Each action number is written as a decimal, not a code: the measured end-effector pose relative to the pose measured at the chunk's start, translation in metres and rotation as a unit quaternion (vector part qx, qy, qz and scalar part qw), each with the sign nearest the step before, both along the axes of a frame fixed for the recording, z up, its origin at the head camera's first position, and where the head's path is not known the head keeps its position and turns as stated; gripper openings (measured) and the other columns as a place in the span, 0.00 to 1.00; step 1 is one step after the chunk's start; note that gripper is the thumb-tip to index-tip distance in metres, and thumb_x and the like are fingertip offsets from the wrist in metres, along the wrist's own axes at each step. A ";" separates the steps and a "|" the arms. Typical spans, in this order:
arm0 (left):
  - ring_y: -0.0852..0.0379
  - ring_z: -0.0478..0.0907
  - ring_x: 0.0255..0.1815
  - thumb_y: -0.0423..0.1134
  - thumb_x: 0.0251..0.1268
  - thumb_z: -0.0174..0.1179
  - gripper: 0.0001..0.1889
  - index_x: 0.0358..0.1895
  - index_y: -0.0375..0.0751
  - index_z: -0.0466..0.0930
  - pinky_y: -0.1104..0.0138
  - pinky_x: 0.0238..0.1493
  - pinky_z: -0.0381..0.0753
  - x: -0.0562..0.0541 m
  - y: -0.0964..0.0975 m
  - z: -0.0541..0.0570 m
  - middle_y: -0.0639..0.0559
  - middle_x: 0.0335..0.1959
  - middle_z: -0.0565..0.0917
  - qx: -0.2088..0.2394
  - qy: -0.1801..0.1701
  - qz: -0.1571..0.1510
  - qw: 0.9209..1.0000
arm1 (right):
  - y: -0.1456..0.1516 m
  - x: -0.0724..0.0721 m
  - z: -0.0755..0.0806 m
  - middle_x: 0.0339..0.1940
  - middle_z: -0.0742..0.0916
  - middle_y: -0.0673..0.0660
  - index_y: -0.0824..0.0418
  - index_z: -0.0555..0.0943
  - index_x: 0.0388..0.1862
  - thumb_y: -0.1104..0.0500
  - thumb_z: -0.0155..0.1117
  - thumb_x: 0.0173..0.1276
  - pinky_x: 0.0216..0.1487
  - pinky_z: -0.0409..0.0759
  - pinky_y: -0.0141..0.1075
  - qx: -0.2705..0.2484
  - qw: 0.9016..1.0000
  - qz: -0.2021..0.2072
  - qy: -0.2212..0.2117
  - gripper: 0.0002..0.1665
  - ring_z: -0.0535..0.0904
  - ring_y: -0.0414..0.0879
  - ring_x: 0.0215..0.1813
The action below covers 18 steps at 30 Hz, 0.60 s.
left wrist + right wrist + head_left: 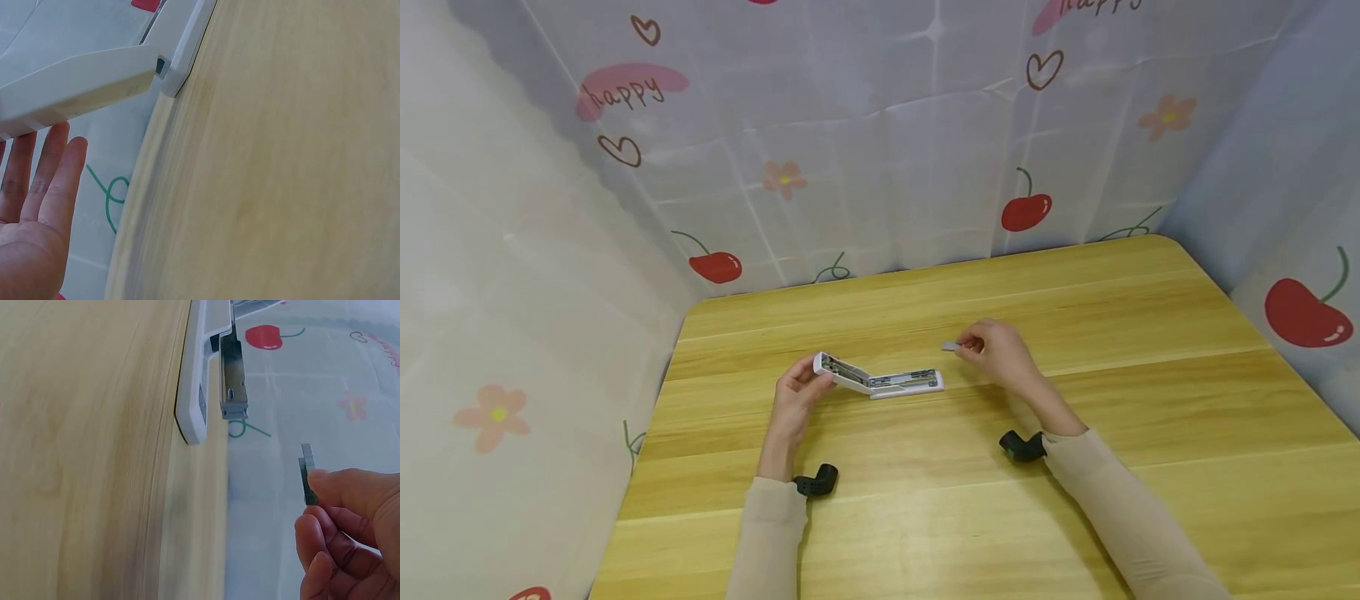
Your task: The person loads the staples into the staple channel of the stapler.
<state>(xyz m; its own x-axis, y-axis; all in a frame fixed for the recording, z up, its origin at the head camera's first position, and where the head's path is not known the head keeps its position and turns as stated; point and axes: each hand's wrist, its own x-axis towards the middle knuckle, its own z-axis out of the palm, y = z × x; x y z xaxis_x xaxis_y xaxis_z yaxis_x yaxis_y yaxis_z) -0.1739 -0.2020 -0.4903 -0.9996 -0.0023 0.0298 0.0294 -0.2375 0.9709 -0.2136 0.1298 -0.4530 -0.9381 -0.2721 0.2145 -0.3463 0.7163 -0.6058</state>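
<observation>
White stapler [906, 386] sits mid-table, folded wide open: base low on the wooden table [925, 508], top cover [842, 372] angled up to the left from the hinge, metal insides showing.

Left hand [793, 402] holds the free end of the cover, thumb on the near side, fingers behind. Left wrist view: fingers mostly straight, slightly spread, some tips against the cover; the little finger [65, 181] ends just clear of it. Thumb hidden there.

Right hand [1003, 357] is beyond the stapler's right end, apart from it. Thumb and index finger pressed together, pinching a small grey piece of staples [950, 346]; right wrist view shows it as two narrow strips, offset, side by side. Other fingers curled in toward the palm, holding nothing visible. Staples are off the table, near the stapler but not touching. Metal staple tray [235, 384] stands away from the base at its front end, gap visible.

Beige sleeves on both arms, left sleeve [769, 537] and right sleeve [1131, 517]. Black wrist device [818, 481] on the left, another black device [1022, 447] on the right. Behind the table, pale curtain [887, 133] printed with cherries, flowers, hearts, "happy".
</observation>
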 end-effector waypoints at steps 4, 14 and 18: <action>0.63 0.83 0.46 0.22 0.64 0.59 0.17 0.49 0.47 0.81 0.70 0.49 0.84 0.000 0.000 0.000 0.58 0.45 0.87 0.002 0.000 -0.001 1.000 | -0.006 0.001 0.001 0.31 0.85 0.55 0.64 0.86 0.35 0.61 0.70 0.63 0.35 0.77 0.37 0.002 1.000 0.020 0.005 0.06 0.78 0.46 0.33; 0.63 0.83 0.45 0.23 0.64 0.59 0.16 0.49 0.47 0.81 0.70 0.49 0.84 0.001 0.001 0.002 0.58 0.44 0.87 0.005 -0.002 -0.003 1.000 | -0.020 0.005 0.002 0.29 0.84 0.54 0.64 0.86 0.34 0.62 0.72 0.60 0.34 0.78 0.35 0.019 0.998 0.062 -0.001 0.05 0.78 0.45 0.32; 0.62 0.83 0.45 0.23 0.64 0.59 0.16 0.48 0.49 0.81 0.70 0.49 0.84 0.001 0.001 0.002 0.59 0.45 0.87 0.005 -0.004 -0.003 1.000 | -0.024 0.005 0.000 0.29 0.84 0.53 0.62 0.86 0.34 0.62 0.72 0.61 0.34 0.78 0.34 0.038 0.996 0.077 0.000 0.05 0.78 0.43 0.32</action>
<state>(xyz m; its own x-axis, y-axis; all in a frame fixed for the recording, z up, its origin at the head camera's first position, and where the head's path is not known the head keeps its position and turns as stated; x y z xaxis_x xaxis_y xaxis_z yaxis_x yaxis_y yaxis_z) -0.1732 -0.2014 -0.4885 -0.9998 0.0034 0.0215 0.0200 -0.2479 0.9686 -0.2085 0.1056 -0.4535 -0.8845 -0.4273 0.1875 -0.4545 0.6984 -0.5528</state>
